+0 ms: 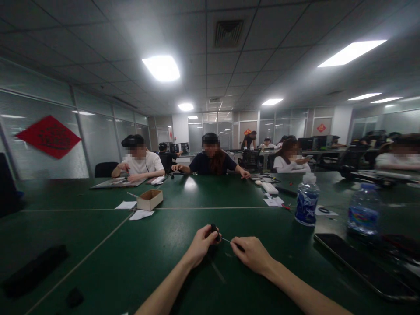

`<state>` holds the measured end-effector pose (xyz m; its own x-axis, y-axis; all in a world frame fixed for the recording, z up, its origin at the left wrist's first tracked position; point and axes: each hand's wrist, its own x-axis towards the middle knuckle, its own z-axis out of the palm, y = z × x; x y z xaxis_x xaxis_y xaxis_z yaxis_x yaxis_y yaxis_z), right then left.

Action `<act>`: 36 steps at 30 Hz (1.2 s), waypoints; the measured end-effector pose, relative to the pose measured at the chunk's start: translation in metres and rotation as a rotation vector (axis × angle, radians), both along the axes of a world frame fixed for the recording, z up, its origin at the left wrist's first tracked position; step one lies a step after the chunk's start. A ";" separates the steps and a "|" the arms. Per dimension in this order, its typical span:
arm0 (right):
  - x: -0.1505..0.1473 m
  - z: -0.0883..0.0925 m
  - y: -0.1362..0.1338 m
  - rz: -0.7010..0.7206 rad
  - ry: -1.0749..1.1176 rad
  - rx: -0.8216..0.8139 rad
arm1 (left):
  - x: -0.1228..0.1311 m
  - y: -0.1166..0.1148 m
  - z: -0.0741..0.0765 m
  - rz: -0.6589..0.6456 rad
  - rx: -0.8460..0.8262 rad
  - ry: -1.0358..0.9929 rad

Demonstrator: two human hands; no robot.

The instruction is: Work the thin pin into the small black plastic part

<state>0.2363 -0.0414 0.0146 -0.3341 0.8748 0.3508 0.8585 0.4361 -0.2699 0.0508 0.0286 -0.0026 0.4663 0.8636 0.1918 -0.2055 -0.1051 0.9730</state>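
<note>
Just above the green table, my left hand (204, 243) is closed around a small black part (215, 231), whose exact kind I cannot make out. Opposite it, my right hand (251, 253) wraps round the dark handle of a screwdriver (225, 239). The thin metal shaft points left and its tip meets, or nearly meets, the black part; the fingers hide the exact contact. Most of the handle is covered by my right fingers.
On the right stand two water bottles (306, 199) (363, 210), with a smartphone (361, 262) lying before them. A small open cardboard box (150, 200) sits ahead left. Dark objects (35, 269) (75, 297) lie at the near left. Several people sit across the green table (157, 245).
</note>
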 end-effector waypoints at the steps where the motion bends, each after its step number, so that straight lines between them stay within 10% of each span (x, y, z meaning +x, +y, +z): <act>1: 0.000 0.000 0.000 -0.001 -0.003 0.002 | 0.000 0.000 0.000 0.004 -0.001 -0.003; 36: 0.004 -0.008 0.006 -0.020 0.106 0.011 | 0.000 -0.002 0.003 -0.030 0.042 0.027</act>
<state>0.2403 -0.0358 0.0063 -0.2771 0.8769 0.3927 0.8341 0.4224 -0.3546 0.0511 0.0264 0.0004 0.4977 0.8405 0.2143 -0.1833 -0.1396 0.9731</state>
